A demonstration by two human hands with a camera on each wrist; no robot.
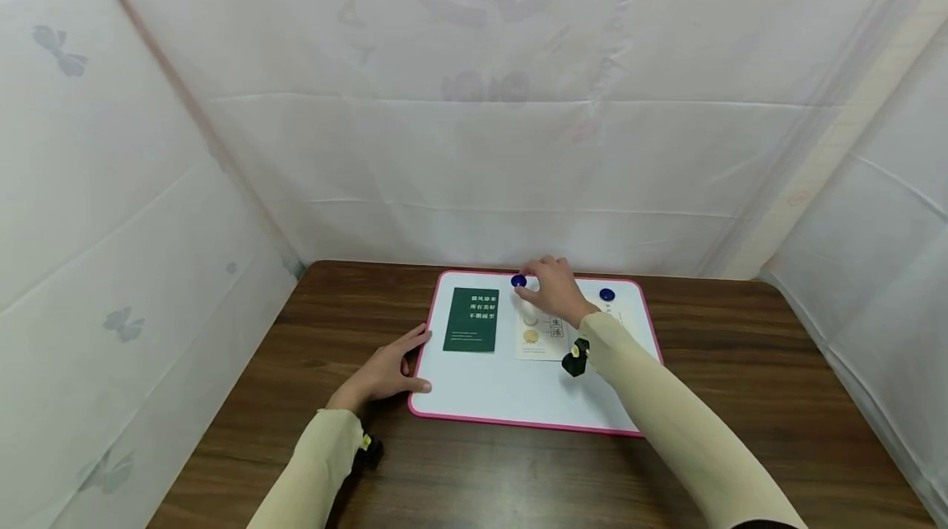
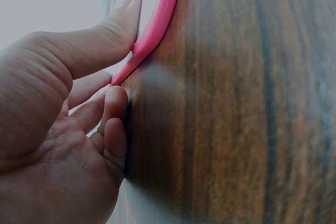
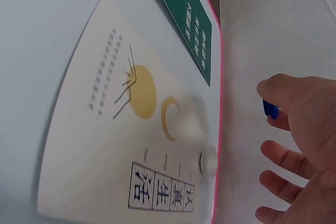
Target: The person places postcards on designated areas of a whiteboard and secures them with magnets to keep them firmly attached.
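Observation:
A whiteboard with a pink rim lies on the table. My left hand holds its left edge, and in the left wrist view the thumb rests on the board with the other fingers curled at the rim. Near the top edge, my right hand pinches a blue round magnet between thumb and index finger. Below that hand lies a cream card with gold shapes and black characters, partly covered in the head view. A white round magnet sits at the card's top edge.
A dark green card with white writing lies on the board's left part. Another blue magnet is at the upper right, over a pale card partly hidden by my right arm. Pale cloth walls stand behind the brown wooden table.

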